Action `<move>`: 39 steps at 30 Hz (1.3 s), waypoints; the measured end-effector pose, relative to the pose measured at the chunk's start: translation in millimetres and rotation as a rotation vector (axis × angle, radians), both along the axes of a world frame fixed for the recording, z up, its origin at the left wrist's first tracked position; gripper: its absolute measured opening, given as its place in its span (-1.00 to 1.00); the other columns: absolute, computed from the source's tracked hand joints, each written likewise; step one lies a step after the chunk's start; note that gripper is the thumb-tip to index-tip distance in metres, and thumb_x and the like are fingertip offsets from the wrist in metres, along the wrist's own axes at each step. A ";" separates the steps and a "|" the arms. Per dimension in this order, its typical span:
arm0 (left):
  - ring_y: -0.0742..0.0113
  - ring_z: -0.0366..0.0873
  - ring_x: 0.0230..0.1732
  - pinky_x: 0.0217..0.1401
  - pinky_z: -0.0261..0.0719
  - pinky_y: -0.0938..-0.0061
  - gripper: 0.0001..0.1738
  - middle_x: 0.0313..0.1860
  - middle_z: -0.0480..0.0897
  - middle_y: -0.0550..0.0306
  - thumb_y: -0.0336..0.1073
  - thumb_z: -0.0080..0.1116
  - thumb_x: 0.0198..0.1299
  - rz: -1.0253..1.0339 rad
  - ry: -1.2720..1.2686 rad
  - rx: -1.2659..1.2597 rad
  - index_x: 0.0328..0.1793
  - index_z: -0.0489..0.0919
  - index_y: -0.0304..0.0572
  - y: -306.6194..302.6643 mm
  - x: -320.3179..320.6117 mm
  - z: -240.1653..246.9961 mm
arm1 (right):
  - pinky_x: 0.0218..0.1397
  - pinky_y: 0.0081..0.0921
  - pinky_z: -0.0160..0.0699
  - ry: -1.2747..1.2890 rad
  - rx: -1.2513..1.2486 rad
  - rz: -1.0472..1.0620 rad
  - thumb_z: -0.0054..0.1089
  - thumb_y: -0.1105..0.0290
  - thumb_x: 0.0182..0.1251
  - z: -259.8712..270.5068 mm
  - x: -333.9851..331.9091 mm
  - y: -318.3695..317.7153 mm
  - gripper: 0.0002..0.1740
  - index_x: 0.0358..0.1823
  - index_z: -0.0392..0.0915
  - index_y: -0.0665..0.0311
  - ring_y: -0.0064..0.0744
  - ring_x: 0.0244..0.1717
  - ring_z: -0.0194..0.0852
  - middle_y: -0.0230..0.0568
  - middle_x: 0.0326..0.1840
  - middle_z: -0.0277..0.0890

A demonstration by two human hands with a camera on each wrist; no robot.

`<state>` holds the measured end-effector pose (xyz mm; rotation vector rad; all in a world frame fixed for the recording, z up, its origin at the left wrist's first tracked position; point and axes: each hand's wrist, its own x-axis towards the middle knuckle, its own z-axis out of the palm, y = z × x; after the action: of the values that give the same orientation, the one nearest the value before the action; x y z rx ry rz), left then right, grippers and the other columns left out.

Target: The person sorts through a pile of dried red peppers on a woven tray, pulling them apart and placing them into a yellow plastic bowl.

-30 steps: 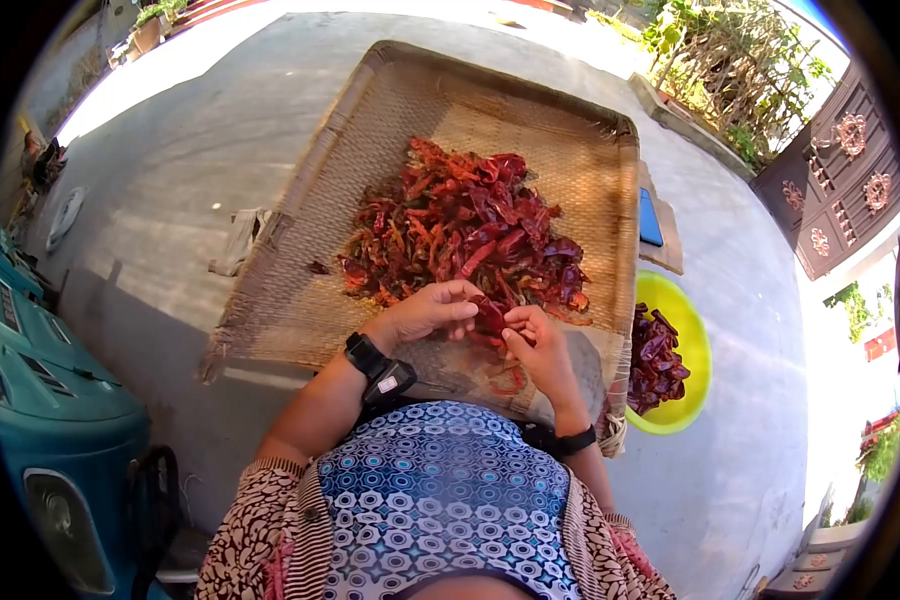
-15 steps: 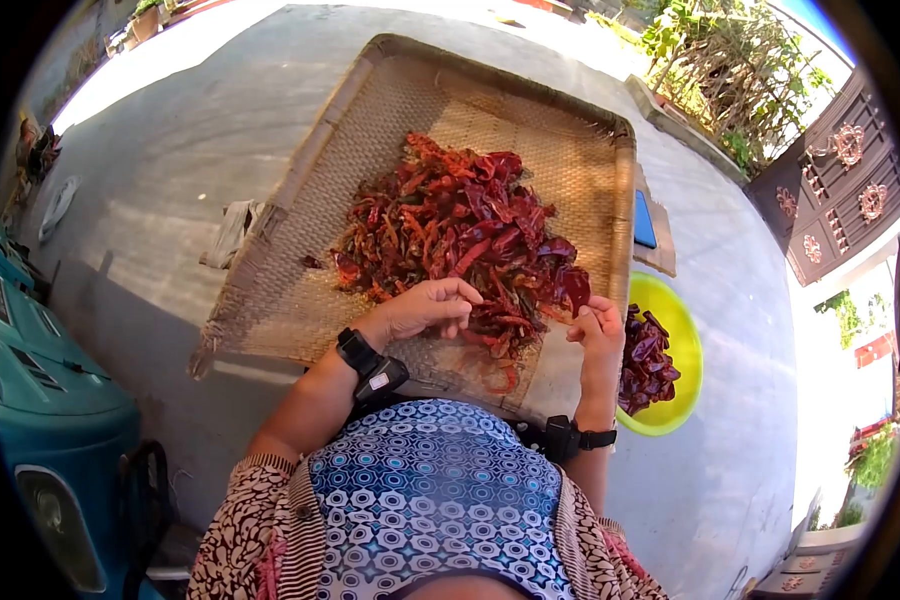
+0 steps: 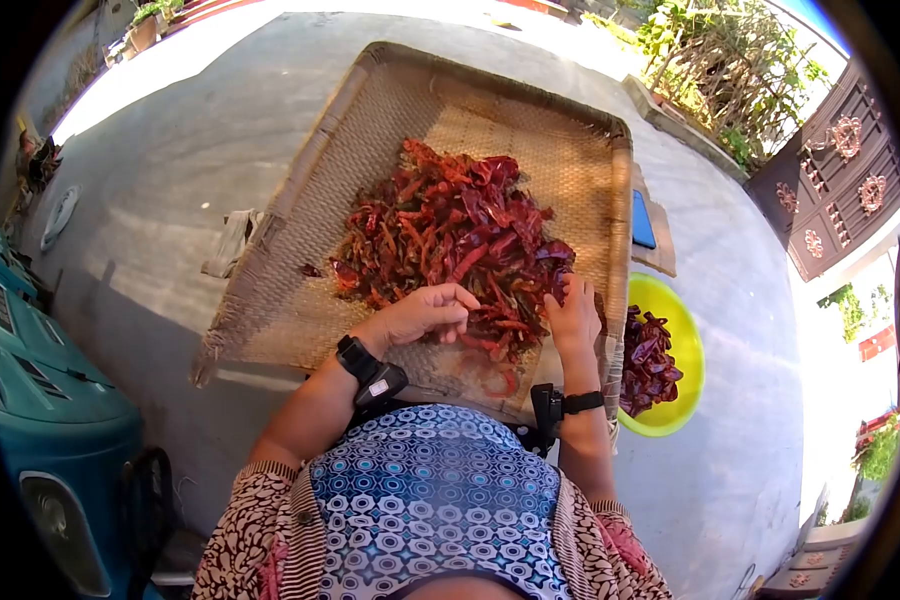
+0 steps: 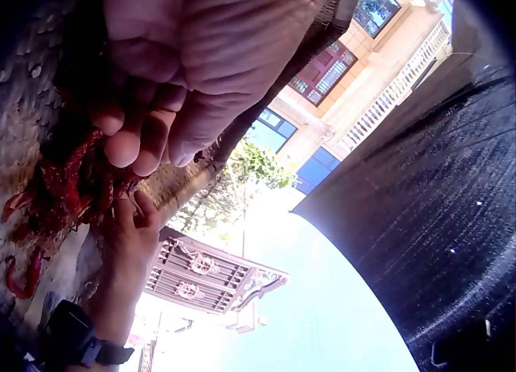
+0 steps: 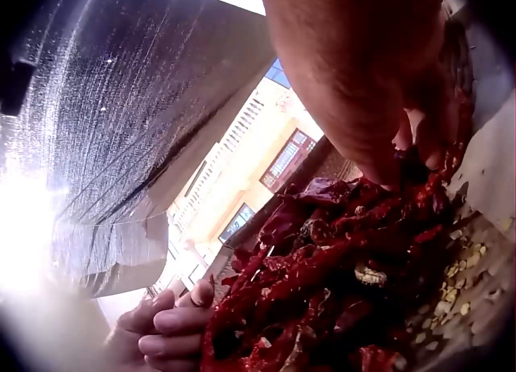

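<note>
A heap of dried red chili peppers [image 3: 460,230] lies on a large woven tray [image 3: 310,180]. My left hand [image 3: 425,315] hovers over the near edge of the heap, its fingers loosely bent and nothing between them; the left wrist view shows its palm side. At the heap's near right edge, my right hand [image 3: 573,312] pinches a dark red chili pepper [image 3: 599,312], which shows beside the fingers. In the right wrist view the fingertips are down among the peppers, partly hidden by the hand.
Right of the tray, a yellow-green bowl [image 3: 692,355] holds more dark chili peppers [image 3: 650,360]. A blue flat object [image 3: 642,220] rests on cardboard beside the tray. A grey cloth [image 3: 232,243] lies at its left, and a teal vehicle [image 3: 55,370] stands farther left.
The hands have parted from the pepper they both held. My right hand went right to the heap's edge, then slightly back left and forward. My left hand stays nearly in place, now empty.
</note>
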<state>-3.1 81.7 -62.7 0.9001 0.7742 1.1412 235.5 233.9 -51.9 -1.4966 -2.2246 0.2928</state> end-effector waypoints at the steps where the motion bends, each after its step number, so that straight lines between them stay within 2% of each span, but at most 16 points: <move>1: 0.52 0.55 -0.37 -0.30 0.53 0.66 -0.73 -0.30 0.59 0.19 -0.29 0.06 0.44 0.000 -0.006 -0.001 0.17 0.47 -0.22 0.0 -0.1 0.3 | -0.11 -0.15 0.56 -0.039 -0.011 -0.026 0.33 0.22 0.22 0.0 -1.9 2.0 -0.50 0.16 0.37 0.04 -0.05 -0.05 0.57 -0.19 0.14 0.40; 4: 0.52 0.55 -0.37 -0.30 0.52 0.65 -0.73 -0.30 0.60 0.18 -0.29 0.06 0.43 0.002 0.034 0.012 0.17 0.47 -0.22 0.8 0.3 -0.7 | -0.08 -0.16 0.56 -0.047 -0.037 -0.043 0.29 0.22 0.25 3.6 1.1 1.0 -0.57 0.11 0.40 0.05 -0.09 -0.03 0.57 -0.22 0.09 0.44; 7: 0.51 0.55 -0.37 -0.30 0.52 0.64 -0.73 -0.30 0.59 0.18 -0.30 0.06 0.43 0.003 -0.001 -0.004 0.18 0.46 -0.23 0.5 0.1 -0.3 | -0.08 -0.14 0.55 0.067 0.045 0.002 0.25 0.22 0.27 -3.8 9.8 0.1 -0.63 0.07 0.45 0.06 -0.07 -0.02 0.56 -0.21 0.01 0.51; 10: 0.51 0.55 -0.37 -0.30 0.53 0.63 -0.72 -0.30 0.59 0.18 -0.30 0.06 0.43 0.001 0.012 -0.015 0.19 0.46 -0.23 1.0 -0.4 -1.3 | -0.22 -0.31 0.58 0.238 0.197 -0.071 0.18 0.29 0.34 -7.2 19.7 -3.0 -0.73 0.03 0.50 0.15 -0.25 -0.21 0.60 -0.23 -0.12 0.56; 13: 0.51 0.55 -0.38 -0.30 0.53 0.63 -0.70 -0.30 0.59 0.17 -0.29 0.08 0.43 -0.004 -0.004 -0.012 0.20 0.45 -0.23 1.2 -0.2 0.0 | -0.35 -0.56 0.52 0.846 -0.310 -0.004 0.12 0.35 0.41 11.5 21.1 -24.4 -0.77 0.03 0.50 0.24 -0.54 -0.42 0.51 -0.30 -0.20 0.55; 14: 0.51 0.55 -0.38 -0.31 0.53 0.63 -0.69 -0.29 0.59 0.16 -0.29 0.08 0.42 0.011 0.001 0.000 0.21 0.44 -0.23 0.8 0.0 -0.6 | -0.42 -0.71 0.44 0.925 -0.377 0.107 0.07 0.44 0.43 9.8 21.8 -30.7 -0.79 0.03 0.50 0.31 -0.72 -0.51 0.37 -0.36 -0.25 0.50; 17: 0.50 0.55 -0.38 -0.32 0.53 0.63 -0.68 -0.30 0.59 0.16 -0.28 0.10 0.42 0.046 0.011 0.023 0.20 0.44 -0.22 1.1 2.2 0.0 | -0.40 -0.68 0.46 0.848 -0.551 0.248 0.09 0.47 0.41 22.7 10.2 -60.9 -0.76 0.06 0.51 0.30 -0.70 -0.49 0.41 -0.35 -0.23 0.52; 21: 0.51 0.55 -0.41 -0.35 0.52 0.64 -0.75 -0.35 0.59 0.19 -0.27 0.12 0.41 0.043 -0.025 -0.020 0.11 0.46 -0.20 0.3 1.8 -0.7 | -0.38 -0.72 0.44 0.721 -0.715 0.471 0.11 0.50 0.40 28.6 -4.4 -79.7 -0.75 0.08 0.51 0.30 -0.71 -0.46 0.43 -0.41 -0.32 0.52; 22: 0.52 0.55 -0.42 -0.36 0.52 0.64 -0.77 -0.37 0.59 0.20 -0.27 0.12 0.40 0.029 -0.044 -0.036 0.09 0.46 -0.19 0.3 0.6 -1.9 | -0.39 -0.73 0.41 0.731 -0.749 0.481 0.11 0.47 0.42 29.7 -7.6 -82.5 -0.73 0.12 0.51 0.30 -0.72 -0.46 0.43 -0.43 -0.37 0.50; 25: 0.57 0.53 -0.46 -0.37 0.50 0.68 -0.81 -0.37 0.60 0.25 -0.24 0.16 0.38 -0.019 -0.097 -0.051 0.00 0.49 -0.13 -0.3 -1.8 -3.1 | -0.36 -0.70 0.41 0.721 -0.739 0.520 0.06 0.42 0.47 31.2 -8.6 -79.3 -0.71 0.15 0.50 0.33 -0.70 -0.44 0.41 -0.40 -0.29 0.51; 28: 0.60 0.52 -0.46 -0.38 0.48 0.69 -0.82 -0.36 0.60 0.26 -0.25 0.17 0.37 -0.085 -0.082 -0.069 -0.02 0.50 -0.13 0.6 -3.3 -3.8 | -0.37 -0.73 0.40 0.700 -0.797 0.514 0.06 0.41 0.47 22.9 -3.5 -77.6 -0.69 0.17 0.51 0.29 -0.74 -0.45 0.41 -0.41 -0.34 0.51; 31: 0.59 0.52 -0.46 -0.37 0.49 0.69 -0.81 -0.35 0.60 0.25 -0.26 0.17 0.37 -0.042 0.005 -0.046 -0.01 0.51 -0.14 0.3 1.2 -0.6 | -0.35 -0.72 0.42 0.718 -0.784 0.477 0.05 0.41 0.47 21.0 3.8 -75.5 -0.70 0.17 0.51 0.31 -0.73 -0.45 0.39 -0.40 -0.31 0.52; 34: 0.56 0.51 -0.44 -0.35 0.50 0.66 -0.78 -0.33 0.59 0.22 -0.25 0.13 0.40 -0.006 0.007 -0.022 0.03 0.50 -0.20 -2.3 2.3 8.2 | -0.35 -0.70 0.43 0.793 -0.678 0.340 0.06 0.37 0.49 19.3 21.2 -58.3 -0.70 0.16 0.50 0.32 -0.71 -0.46 0.39 -0.39 -0.29 0.54; 37: 0.55 0.51 -0.43 -0.34 0.50 0.66 -0.78 -0.32 0.58 0.21 -0.25 0.13 0.40 -0.008 0.013 -0.020 0.04 0.50 -0.20 -1.4 1.9 2.3 | -0.37 -0.65 0.43 1.072 -0.564 0.194 0.08 0.32 0.49 20.5 47.3 -37.4 -0.68 0.18 0.48 0.30 -0.66 -0.47 0.38 -0.38 -0.26 0.55; 39: 0.55 0.51 -0.43 -0.33 0.50 0.66 -0.78 -0.32 0.59 0.21 -0.25 0.13 0.40 -0.016 0.015 -0.010 0.04 0.50 -0.20 -0.5 0.9 0.5 | -0.37 -0.60 0.41 1.462 -0.519 0.080 0.07 0.26 0.50 22.1 60.6 -28.5 -0.65 0.21 0.45 0.25 -0.62 -0.44 0.38 -0.37 -0.22 0.56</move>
<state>-2.2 81.2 -62.2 0.9056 0.7830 1.1170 296.1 205.4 -29.8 -0.7990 -0.9984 1.4839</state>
